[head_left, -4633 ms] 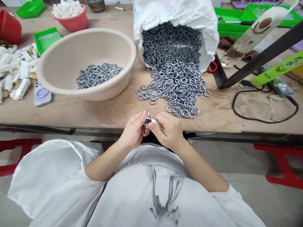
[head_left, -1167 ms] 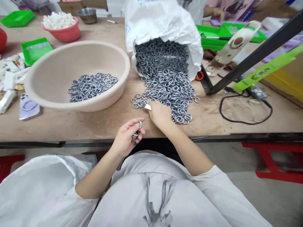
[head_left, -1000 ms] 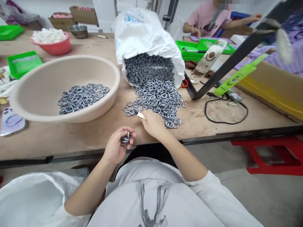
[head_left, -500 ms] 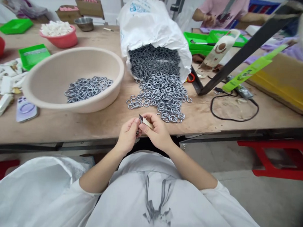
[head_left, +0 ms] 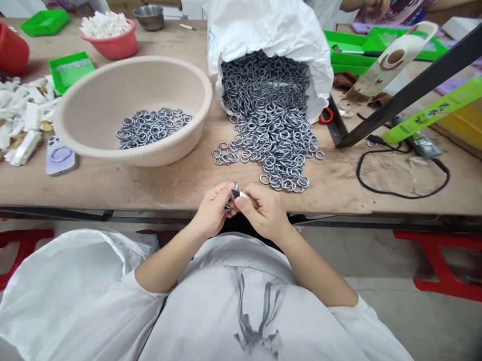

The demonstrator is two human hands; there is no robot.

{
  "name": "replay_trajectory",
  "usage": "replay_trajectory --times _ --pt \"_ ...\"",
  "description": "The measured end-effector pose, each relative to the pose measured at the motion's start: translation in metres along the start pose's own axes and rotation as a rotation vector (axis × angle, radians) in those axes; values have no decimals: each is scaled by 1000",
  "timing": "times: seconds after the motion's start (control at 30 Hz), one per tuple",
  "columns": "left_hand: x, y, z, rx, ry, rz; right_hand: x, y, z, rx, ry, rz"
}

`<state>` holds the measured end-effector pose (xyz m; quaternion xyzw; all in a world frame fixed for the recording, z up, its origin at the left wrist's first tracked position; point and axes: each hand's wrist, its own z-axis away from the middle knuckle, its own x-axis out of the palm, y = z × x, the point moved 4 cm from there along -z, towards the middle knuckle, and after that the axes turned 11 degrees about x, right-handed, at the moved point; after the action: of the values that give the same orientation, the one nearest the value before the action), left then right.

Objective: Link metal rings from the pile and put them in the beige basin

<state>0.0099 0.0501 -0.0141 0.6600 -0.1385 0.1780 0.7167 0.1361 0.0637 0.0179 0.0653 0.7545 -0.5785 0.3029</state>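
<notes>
My left hand (head_left: 213, 212) is closed on a grey ring (head_left: 236, 186) at the front edge of the table; more ring edges show below its fingertips. Wrapped round a small knife (head_left: 249, 199) with a pale handle and a short dark blade is my right hand (head_left: 270, 214). The blade points left and meets the ring, though the exact contact is too small to tell. Just beyond my hands, loose grey rings (head_left: 282, 145) spill out of a white sack (head_left: 266, 23) lying on its side. A beige basin (head_left: 131, 154) on the left holds more rings.
A dark metal bar (head_left: 410, 81) slants up at the right, near a black cable (head_left: 402, 195) and a green strip (head_left: 437, 111). White pieces (head_left: 22, 115), a phone (head_left: 61, 156) and a red bowl (head_left: 115, 45) lie left. Another person's arm (head_left: 356, 1) shows at the back.
My view has tilted down and turned slightly left, so the table things sit farther right and higher. A ring now stands up above my left fingertips, beside the knife blade.
</notes>
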Motion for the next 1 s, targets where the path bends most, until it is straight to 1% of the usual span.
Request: replay_trajectory --times 0.1,0.2,0.27,0.37,0.4,0.43,0.5,0.57,0.63,0.67,0.7,0.77,0.83,0.9,0.93,1.0 --pt "-3 -1 -1 7 -16 -26 2 -5 2 -39 -36 47" --pt "-6 -2 0 10 -59 -37 4 -3 -1 -51 -77 42" --pt "-6 -2 2 32 -123 -36 2 7 -7 4 -46 63" --pt "-5 -3 7 69 -260 -42 -6 28 -17 171 80 76" --pt "-5 -4 8 78 -283 -46 -8 32 -19 206 108 40" --pt "-7 -4 8 86 -283 -50 -8 33 -21 210 110 -30" --pt "-13 -6 6 103 -243 -59 -2 27 -20 170 42 -205" --pt "-17 -7 3 103 -221 -71 7 17 -19 164 -81 -362" --pt "-21 -8 1 96 -219 -74 17 12 -22 206 -166 -428" --pt "-22 -7 1 97 -223 -75 19 12 -27 225 -172 -414" --pt "-24 -6 1 101 -223 -74 21 13 -34 231 -156 -362" --pt "-28 -3 2 100 -203 -74 21 18 -54 219 -82 -148" --pt "-33 -1 2 76 -163 -67 20 24 -76 218 -9 163" --pt "-38 1 2 40 -104 -48 21 29 -94 249 23 461" --pt "-41 2 1 22 -73 -34 22 31 -100 271 29 571" --pt "-45 4 -2 -8 -9 3 22 33 -106 304 34 685"
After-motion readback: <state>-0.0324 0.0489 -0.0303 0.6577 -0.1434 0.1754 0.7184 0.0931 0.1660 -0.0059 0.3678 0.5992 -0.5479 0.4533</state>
